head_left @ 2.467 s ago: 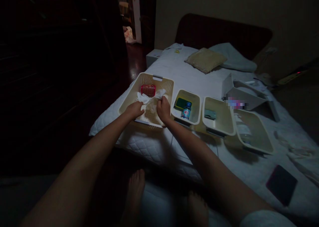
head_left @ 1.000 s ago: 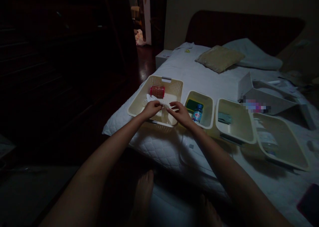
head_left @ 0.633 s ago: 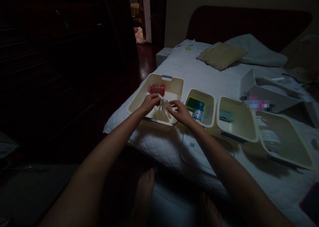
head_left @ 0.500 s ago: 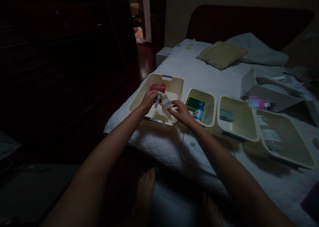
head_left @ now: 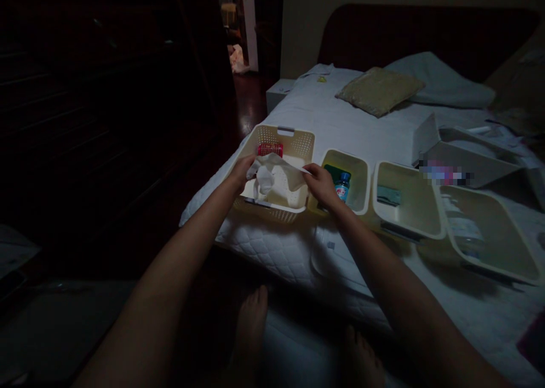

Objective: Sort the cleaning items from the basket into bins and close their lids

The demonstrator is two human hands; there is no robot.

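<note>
Both my hands hold a white cloth (head_left: 275, 169) stretched over a cream perforated basket (head_left: 298, 144) at the bed's corner. My left hand (head_left: 242, 171) pinches the cloth's left end, where part of it hangs bunched. My right hand (head_left: 320, 184) grips the right end, fingers closed. A red ridged object (head_left: 269, 149) lies at the back of the basket, partly behind the cloth.
Three more cream bins sit in a row to the right: one (head_left: 356, 163) with a green item and a small blue-capped bottle (head_left: 342, 185), one (head_left: 409, 206), one (head_left: 502, 246). An open white box (head_left: 464, 155) and pillows (head_left: 378, 90) lie farther back. My bare feet (head_left: 251, 325) are below on the dark floor.
My hands have moved apart and lifted, spreading the white cloth wider over the basket. The view has shifted slightly, with the bins now a little lower right.
</note>
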